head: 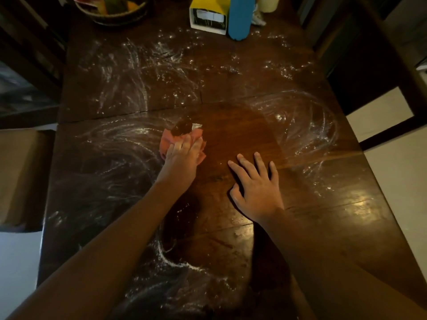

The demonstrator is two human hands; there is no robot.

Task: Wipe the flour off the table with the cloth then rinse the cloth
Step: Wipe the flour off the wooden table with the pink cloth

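Note:
A dark wooden table [235, 135] fills the view, streaked with white flour [129, 72] across its far half, left side and right side. A cleaner, flour-free patch lies in the middle. My left hand [182, 158] presses flat on a crumpled pink cloth [169, 139] near the table's centre, fingers together over it. A small heap of flour [196, 126] sits at the cloth's far edge. My right hand [256, 185] rests palm down on the clean wood to the right of the cloth, fingers spread, holding nothing.
At the far edge stand a yellow and white carton [208, 17], a blue bottle [240, 17], a pale cup [268, 3] and a woven basket [115, 12] of fruit. Chairs [20, 176] flank the table on the left and right. Pale floor shows at right.

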